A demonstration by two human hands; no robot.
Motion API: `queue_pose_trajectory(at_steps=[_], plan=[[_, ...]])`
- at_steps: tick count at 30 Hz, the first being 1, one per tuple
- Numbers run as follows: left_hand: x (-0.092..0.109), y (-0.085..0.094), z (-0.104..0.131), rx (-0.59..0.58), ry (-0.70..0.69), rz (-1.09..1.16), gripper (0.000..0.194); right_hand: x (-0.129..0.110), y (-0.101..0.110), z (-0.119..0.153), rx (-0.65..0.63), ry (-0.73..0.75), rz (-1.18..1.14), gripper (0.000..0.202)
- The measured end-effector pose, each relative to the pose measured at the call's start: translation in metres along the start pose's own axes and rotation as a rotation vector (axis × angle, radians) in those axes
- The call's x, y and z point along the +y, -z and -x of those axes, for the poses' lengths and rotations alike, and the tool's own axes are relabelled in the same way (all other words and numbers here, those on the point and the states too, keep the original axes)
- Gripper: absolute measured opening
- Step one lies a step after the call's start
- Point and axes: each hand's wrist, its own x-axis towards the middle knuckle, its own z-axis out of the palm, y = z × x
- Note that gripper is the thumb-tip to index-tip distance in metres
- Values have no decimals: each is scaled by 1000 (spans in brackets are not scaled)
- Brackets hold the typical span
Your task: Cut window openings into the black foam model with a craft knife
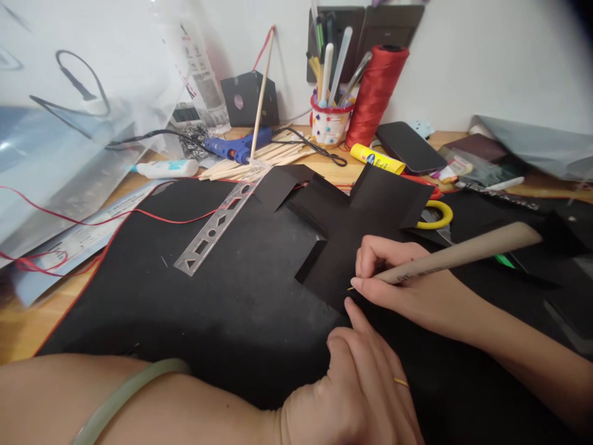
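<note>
The white cup (pixel 324 127) with coloured dots and a red rim stood upright at the back of the wooden table (pixel 50 337) and held a loose bunch of pens (pixel 328 68), their upper ends fanning out at several angles. Beside it leaned a spool of red thread (pixel 378 93). Further left stood a clear bottle (pixel 214 102) and a small black box (pixel 241 99) (what the box held, if anything, I could not tell).

The beige pen-like tool (pixel 463 252) was over the near part of a cross-shaped sheet of black paper (pixel 354 225), on a black mat (pixel 222 296). Its long axis ran from upper right to lower left at a shallow slope; the thin tip pointed left and down at the paper, and the thick butt end was raised to the right. One arm of the cross pointed away to the upper right, another toward the hands.

The right hand (pixel 403 278) gripped the tool near its tip, fingers bent around it. The left hand (pixel 365 383) had its index finger stretched out to just beside the tip, the other fingers curled; whether it pinched the paper could not be seen. A stencil ruler (pixel 216 227) lay slantwise on the mat, left of the cross.
</note>
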Motion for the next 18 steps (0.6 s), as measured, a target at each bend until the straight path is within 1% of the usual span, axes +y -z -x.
queue_pose_trajectory(at_steps=[2,4,8,12,18], plan=[[0,1,-2,-31,-16,10,26,0,0,1,-6,9,12,18],[2,2,-3,-54,8,25,23,1,-1,1,-6,32,22,19],[10,0,-2,-23,106,51,24,5,-2,1,-21,39,31,19],[15,-2,-1,-17,122,40,23,6,-3,0,-4,50,21,21],[15,-4,-1,-7,123,9,21,6,-2,-1,7,50,12,23]])
